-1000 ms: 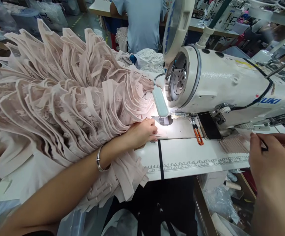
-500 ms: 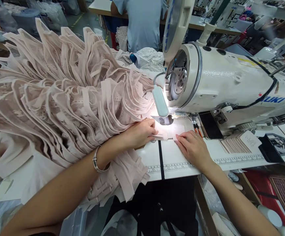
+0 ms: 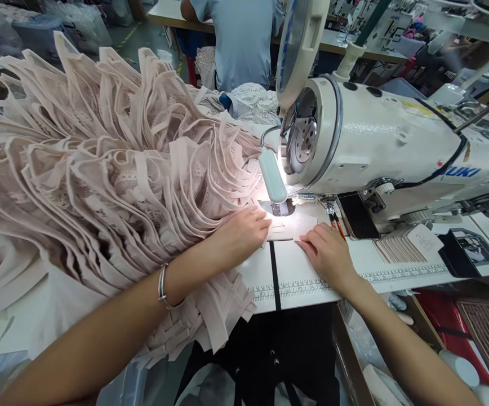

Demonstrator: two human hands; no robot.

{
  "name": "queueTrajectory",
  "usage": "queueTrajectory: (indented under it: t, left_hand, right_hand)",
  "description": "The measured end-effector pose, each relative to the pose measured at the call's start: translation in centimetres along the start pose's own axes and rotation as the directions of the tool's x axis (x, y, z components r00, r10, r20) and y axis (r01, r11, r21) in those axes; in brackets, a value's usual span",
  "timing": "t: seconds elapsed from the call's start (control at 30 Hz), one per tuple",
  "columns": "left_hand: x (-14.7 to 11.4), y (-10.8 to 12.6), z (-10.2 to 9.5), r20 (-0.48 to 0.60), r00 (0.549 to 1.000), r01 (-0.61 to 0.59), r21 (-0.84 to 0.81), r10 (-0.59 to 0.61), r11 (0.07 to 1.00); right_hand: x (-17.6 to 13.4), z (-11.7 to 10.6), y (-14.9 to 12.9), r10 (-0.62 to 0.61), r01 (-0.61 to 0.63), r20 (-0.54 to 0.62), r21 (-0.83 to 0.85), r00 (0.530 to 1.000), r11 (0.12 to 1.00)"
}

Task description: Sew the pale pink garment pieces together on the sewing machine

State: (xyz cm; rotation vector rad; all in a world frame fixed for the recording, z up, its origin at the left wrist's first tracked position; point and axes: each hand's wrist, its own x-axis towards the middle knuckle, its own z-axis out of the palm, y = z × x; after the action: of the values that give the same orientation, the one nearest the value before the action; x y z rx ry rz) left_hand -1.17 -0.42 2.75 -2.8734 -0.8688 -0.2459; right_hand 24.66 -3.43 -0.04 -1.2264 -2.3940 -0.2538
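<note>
A pale pink fabric piece [image 3: 289, 228] lies flat under the lamp, at the needle area of a white sewing machine [image 3: 367, 129]. My left hand [image 3: 247, 234] is closed on its left edge, fingers curled, beside a big pile of pink lace-trimmed garments [image 3: 138, 163]. On the right, my right hand [image 3: 329, 254] pinches the near right corner between thumb and forefinger. The pale green lamp [image 3: 272, 175] hangs just above the piece and partly covers the needle area. Exactly how my left fingertips grip the cloth is hidden.
A printed ruler strip [image 3: 312, 286] runs along the table's front edge. Right of the machine bed sit a stack of fabric pieces [image 3: 400, 248] and a black-framed item [image 3: 476, 251]. Orange-handled snips [image 3: 337, 223] lie near the bed. Ahead, a person in a blue shirt [image 3: 244, 45] sits.
My left hand has turned a little, palm further down, at the fabric's left edge, and more of the piece shows beside it. My right hand stays at its corner. The view has shifted slightly.
</note>
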Motion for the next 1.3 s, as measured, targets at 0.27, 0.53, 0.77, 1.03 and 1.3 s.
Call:
queueTrajectory:
  t: [0.27, 0.53, 0.77, 1.03, 1.3]
  left_hand:
    - [-0.3, 0.8, -1.5, 0.280, 0.952, 0.094, 0.123, -0.126, 0.988]
    - [1.7, 1.3, 1.9, -0.025, 0.997, -0.072, 0.098, 0.075, 0.993]
    - [2.1, 5.8, 2.3, -0.020, 1.000, 0.013, 0.262, -0.008, 0.965]
    - [1.9, 2.2, 1.3, 0.008, 0.995, 0.091, 0.297, -0.098, 0.950]
    - [1.8, 3.4, 1.6, 0.009, 0.995, 0.094, 0.287, -0.100, 0.953]
  right_hand:
    - [0.8, -0.3, 0.9, 0.156, -0.176, 0.097, 0.244, 0.983, 0.954]
    - [1.2, 0.2, 0.6, -0.041, 0.063, 0.179, -0.117, 0.983, 0.991]
    - [3.8, 1.1, 1.3, 0.074, -0.080, 0.277, 0.011, 0.958, 0.997]
    - [4.4, 2.1, 1.0, -0.140, 0.137, 0.205, 0.028, 0.969, 0.990]
    - [4.1, 1.8, 1.0, 0.014, -0.045, 0.210, 0.146, 0.978, 0.988]
